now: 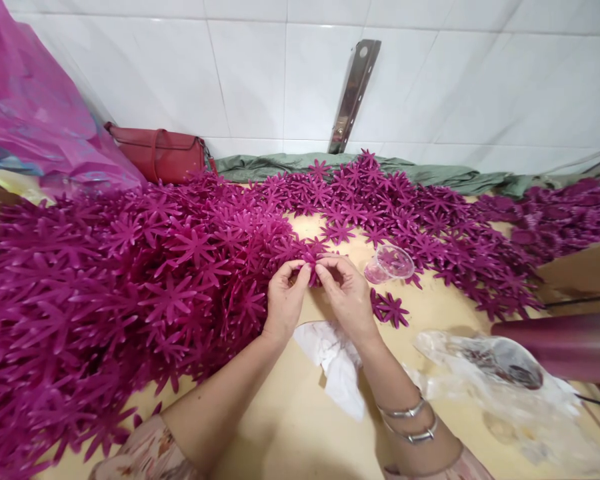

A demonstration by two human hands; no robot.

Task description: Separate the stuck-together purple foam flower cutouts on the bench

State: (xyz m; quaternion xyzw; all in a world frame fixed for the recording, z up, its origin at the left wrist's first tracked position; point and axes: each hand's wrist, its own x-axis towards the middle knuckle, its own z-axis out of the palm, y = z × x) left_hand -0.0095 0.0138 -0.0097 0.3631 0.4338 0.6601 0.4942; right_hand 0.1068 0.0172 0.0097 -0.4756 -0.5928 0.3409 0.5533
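Both hands meet over the middle of the table, pinching one magenta flower-shaped petal piece (310,263) between thumbs and fingertips. My left hand (286,293) grips its left side, beside a big heap of magenta petal pieces (180,300). On the other side my right hand (347,293) holds the same piece, two silver bangles on that wrist. Fingers hide much of the held piece. Right of my right hand lie a couple of loose petal pieces (393,309) and a clear plastic cup (390,263) tipped on its side. Under my wrists is a crumpled white tissue (333,363).
A second heap of petal pieces (395,200) runs along the back. At right are a clear plastic bag (500,373) and a dark pink cylinder (560,340). A red handbag (157,155) and pink plastic sheet (40,100) stand back left, before the tiled wall (250,80).
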